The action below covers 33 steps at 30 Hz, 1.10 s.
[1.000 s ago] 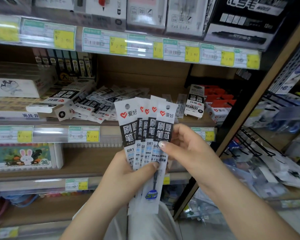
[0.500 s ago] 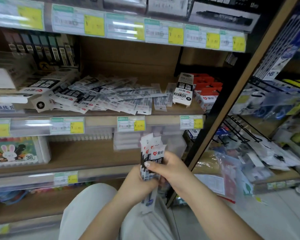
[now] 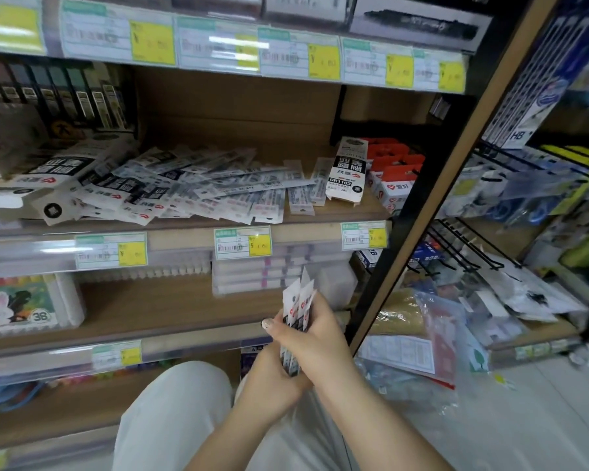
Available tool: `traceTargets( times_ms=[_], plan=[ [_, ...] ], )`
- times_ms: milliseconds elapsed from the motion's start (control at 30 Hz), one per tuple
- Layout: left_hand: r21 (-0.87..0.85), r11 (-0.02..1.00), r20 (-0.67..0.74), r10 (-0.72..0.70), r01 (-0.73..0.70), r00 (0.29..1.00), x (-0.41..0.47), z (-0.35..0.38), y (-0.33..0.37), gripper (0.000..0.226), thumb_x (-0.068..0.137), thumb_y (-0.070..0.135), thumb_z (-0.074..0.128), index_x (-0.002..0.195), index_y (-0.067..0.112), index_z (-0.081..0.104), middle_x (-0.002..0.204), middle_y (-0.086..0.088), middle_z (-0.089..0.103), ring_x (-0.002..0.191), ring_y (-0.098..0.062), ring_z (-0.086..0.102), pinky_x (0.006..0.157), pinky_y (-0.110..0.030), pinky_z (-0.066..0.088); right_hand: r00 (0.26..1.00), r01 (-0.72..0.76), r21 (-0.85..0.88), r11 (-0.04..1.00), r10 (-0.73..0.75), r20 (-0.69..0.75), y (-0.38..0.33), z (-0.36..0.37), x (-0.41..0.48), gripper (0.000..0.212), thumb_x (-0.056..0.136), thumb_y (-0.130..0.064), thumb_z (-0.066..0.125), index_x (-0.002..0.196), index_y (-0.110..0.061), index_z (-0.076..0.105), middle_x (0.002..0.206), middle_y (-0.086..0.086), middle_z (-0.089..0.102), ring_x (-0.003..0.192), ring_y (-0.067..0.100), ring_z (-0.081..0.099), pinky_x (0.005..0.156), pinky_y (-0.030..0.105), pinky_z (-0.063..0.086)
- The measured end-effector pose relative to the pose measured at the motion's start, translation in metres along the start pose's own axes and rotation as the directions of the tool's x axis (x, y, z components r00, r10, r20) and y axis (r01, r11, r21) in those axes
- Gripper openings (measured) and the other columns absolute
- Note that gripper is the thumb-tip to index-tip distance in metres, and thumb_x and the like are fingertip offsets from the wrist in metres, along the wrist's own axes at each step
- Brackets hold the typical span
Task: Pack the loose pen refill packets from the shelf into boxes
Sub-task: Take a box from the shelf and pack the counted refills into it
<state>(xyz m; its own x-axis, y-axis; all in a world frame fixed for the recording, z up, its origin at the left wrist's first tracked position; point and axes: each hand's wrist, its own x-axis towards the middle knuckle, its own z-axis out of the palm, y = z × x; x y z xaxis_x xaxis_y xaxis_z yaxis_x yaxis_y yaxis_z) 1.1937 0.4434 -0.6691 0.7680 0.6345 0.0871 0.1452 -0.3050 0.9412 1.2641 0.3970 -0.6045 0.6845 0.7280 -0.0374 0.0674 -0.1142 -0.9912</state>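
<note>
While both hands are curled round it, the bundle of refill packets [image 3: 298,305] stands upright before the lower shelf [image 3: 150,311], left hand [image 3: 272,379] gripping its foot, right hand [image 3: 317,338] its middle. These are probably light, slick, floppy sleeves, likely to fan apart, so squeeze mid-length. The loose packets [image 3: 191,195] lie farther off, left of the open box [image 3: 347,171].

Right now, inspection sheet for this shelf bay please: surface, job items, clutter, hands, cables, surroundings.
Surface: wooden shelf, price tags along its front edge.
Job's things: loose refill packets heaped across the shelf; white GR1103 box at the heap's right; second box lying at its left; a bundle of packets in hand.
Clutter: red boxes right of the GR1103 box.
Hands: left hand grips the bundle low, right hand grips it higher.
Cables: nothing seen.
Surroundings: wire hook rack to the right; rabbit-print box on the shelf below.
</note>
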Motion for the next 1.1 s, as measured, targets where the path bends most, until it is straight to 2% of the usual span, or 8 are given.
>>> traceTargets(
  times_ms=[167, 300, 500, 700, 833, 933, 1000, 1100],
  plan=[
    [0.083, 0.996, 0.053, -0.043, 0.038, 0.998, 0.004, -0.008, 0.018, 0.008, 0.063, 0.018, 0.058, 0.07, 0.018, 0.055, 0.055, 0.016, 0.06, 0.068, 0.001, 0.062, 0.049, -0.007, 0.037, 0.995, 0.0, 0.028, 1.0, 0.003, -0.103, 0.0, -0.001, 0.004, 0.019, 0.076, -0.013, 0.069, 0.077, -0.03, 0.061, 0.07, -0.008, 0.066, 0.072, 0.012, 0.066, 0.069, 0.028, 0.053],
    [0.114, 0.979, 0.208, 0.141, -0.167, 0.968, 0.02, -0.037, 0.078, 0.042, 0.063, 0.024, 0.058, 0.105, 0.024, 0.056, 0.098, 0.011, 0.066, 0.092, 0.001, 0.061, 0.079, -0.021, 0.05, 0.929, 0.256, 0.055, 0.965, -0.23, -0.289, -0.042, -0.024, 0.013, 0.017, 0.069, -0.025, 0.062, 0.073, -0.041, 0.059, 0.065, -0.015, 0.064, 0.065, 0.006, 0.061, 0.066, 0.026, 0.05],
    [0.536, 0.76, -0.046, 0.46, -0.367, 0.887, 0.079, -0.063, 0.164, 0.038, 0.08, 0.01, 0.053, 0.118, 0.018, 0.055, 0.116, 0.002, 0.058, 0.106, -0.011, 0.053, 0.086, -0.021, 0.039, 0.744, 0.499, -0.052, 0.865, -0.459, -0.485, -0.095, -0.07, 0.028, 0.018, 0.075, -0.018, 0.059, 0.077, -0.036, 0.055, 0.07, -0.028, 0.061, 0.065, -0.009, 0.055, 0.063, 0.004, 0.042],
    [0.851, 0.479, 0.112, 0.233, -0.214, 0.966, 0.169, -0.041, 0.17, 0.066, 0.083, 0.007, 0.051, 0.145, 0.013, 0.028, 0.154, -0.01, 0.024, 0.14, -0.029, 0.022, 0.113, -0.044, 0.025, 0.705, 0.514, -0.065, 0.855, -0.465, -0.535, -0.092, -0.091, 0.023, 0.027, 0.081, -0.005, 0.064, 0.08, -0.03, 0.054, 0.071, -0.029, 0.063, 0.066, -0.01, 0.058, 0.06, 0.002, 0.041],
    [0.934, 0.312, 0.082, 0.292, -0.176, 0.953, 0.194, -0.032, 0.176, 0.033, 0.085, 0.014, 0.054, 0.117, 0.014, 0.056, 0.119, -0.014, 0.06, 0.108, -0.032, 0.055, 0.081, -0.037, 0.049, 0.703, 0.499, -0.085, 0.862, -0.46, -0.542, -0.083, -0.104, 0.017, 0.024, 0.08, -0.006, 0.065, 0.08, -0.028, 0.055, 0.071, -0.027, 0.063, 0.065, -0.007, 0.058, 0.06, 0.003, 0.041],
    [0.961, 0.237, 0.049, 0.362, -0.143, 0.931, 0.195, -0.032, 0.184, 0.021, 0.087, 0.009, 0.052, 0.106, 0.013, 0.061, 0.101, -0.013, 0.066, 0.092, -0.033, 0.062, 0.061, -0.032, 0.039, 0.712, 0.484, -0.082, 0.871, -0.446, -0.542, -0.083, -0.111, 0.014, 0.024, 0.081, -0.007, 0.064, 0.078, -0.029, 0.054, 0.069, -0.025, 0.062, 0.063, -0.005, 0.057, 0.059, 0.005, 0.042],
    [0.958, 0.254, 0.0, 0.465, -0.133, 0.885, 0.181, -0.039, 0.191, 0.018, 0.085, 0.006, 0.053, 0.101, 0.009, 0.06, 0.094, -0.014, 0.066, 0.085, -0.035, 0.063, 0.056, -0.032, 0.033, 0.698, 0.493, -0.096, 0.865, -0.459, -0.551, -0.085, -0.114, 0.012, 0.027, 0.081, -0.004, 0.064, 0.077, -0.029, 0.054, 0.067, -0.025, 0.061, 0.061, -0.006, 0.056, 0.057, 0.003, 0.04],
    [0.892, 0.433, -0.169, 0.587, -0.131, 0.792, 0.146, -0.052, 0.204, 0.01, 0.084, 0.006, 0.052, 0.089, 0.004, 0.06, 0.079, -0.018, 0.063, 0.071, -0.039, 0.059, 0.053, -0.034, 0.029, 0.686, 0.498, -0.088, 0.863, -0.454, -0.569, -0.088, -0.114, 0.01, 0.027, 0.081, -0.003, 0.064, 0.076, -0.028, 0.053, 0.067, -0.026, 0.061, 0.06, -0.007, 0.057, 0.055, 0.002, 0.039]
  ],
)
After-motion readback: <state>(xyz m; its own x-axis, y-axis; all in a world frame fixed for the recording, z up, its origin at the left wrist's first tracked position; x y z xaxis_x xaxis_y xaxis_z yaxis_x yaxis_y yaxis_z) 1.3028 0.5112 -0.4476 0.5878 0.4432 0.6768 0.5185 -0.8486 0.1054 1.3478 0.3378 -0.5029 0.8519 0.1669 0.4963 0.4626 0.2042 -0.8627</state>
